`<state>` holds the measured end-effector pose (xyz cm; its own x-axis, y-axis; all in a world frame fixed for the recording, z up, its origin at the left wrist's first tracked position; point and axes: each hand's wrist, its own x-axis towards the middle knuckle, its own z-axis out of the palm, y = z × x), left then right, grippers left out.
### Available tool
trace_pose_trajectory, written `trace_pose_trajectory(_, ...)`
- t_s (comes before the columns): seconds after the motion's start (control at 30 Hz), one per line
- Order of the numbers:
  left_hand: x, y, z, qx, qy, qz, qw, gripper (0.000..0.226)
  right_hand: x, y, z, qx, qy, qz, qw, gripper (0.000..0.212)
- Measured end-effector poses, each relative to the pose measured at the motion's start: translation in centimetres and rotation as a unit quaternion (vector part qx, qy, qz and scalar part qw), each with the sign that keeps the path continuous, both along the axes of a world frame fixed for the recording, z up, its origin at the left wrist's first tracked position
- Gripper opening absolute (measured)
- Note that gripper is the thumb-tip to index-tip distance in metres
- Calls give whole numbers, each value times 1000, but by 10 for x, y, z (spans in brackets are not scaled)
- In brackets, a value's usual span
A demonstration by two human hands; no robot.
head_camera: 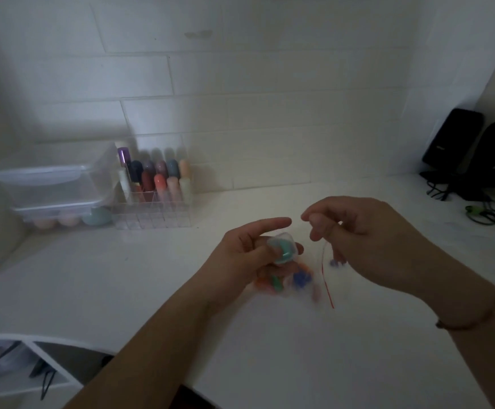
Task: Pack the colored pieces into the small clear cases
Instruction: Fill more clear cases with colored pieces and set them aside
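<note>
We see both bare forearms reaching in from below over the surface, our left hand [249,249] palm-up with its index finger stretched straight and the other fingers curled in a grip, our right hand [355,228] raised just beside it, fingers bent, thumb and forefinger pinched together.

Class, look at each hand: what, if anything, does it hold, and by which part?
The left hand grips a small clear case with a green piece inside, fingers round its sides. The right hand pinches a thin red string by its upper end.
</note>
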<state>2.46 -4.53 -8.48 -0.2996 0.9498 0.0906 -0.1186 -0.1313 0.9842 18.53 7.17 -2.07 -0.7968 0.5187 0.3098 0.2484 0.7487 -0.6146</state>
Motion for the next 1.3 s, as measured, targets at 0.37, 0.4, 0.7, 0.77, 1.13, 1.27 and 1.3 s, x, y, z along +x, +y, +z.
trace_pose_trajectory(0.37, 58, -16, 30, -8, 167, -82, 983, 88, 77, -47, -29, 281, -54, -3, 958, 43)
trace_pose_trajectory(0.4, 65, -17, 29, -11, 182, -114, 977, 89, 88, -48, -34, 291, -25, -10, 956, 37)
trace_pose_trajectory(0.7, 120, 6, 6, -102, 156, -176, 967, 74, 149, -34, -61, 290, -18, -18, 957, 23)
trace_pose_trajectory(0.77, 126, 12, 7, -98, 289, -130, 943, 59, 157, -20, -61, 277, -43, -65, 958, 22)
trace_pose_trajectory(1.13, 61, 5, 22, 216, 590, 196, 753, 46, 153, 32, -80, 319, -147, -171, 920, 24)
trace_pose_trajectory(1.27, 5, -15, 3, -117, 613, 97, 775, 123, 143, 15, -61, 311, -119, -171, 927, 26)
trace_pose_trajectory(1.3, -11, -17, -6, -162, 602, 74, 778, 125, 134, 8, -55, 299, -103, -158, 936, 27)
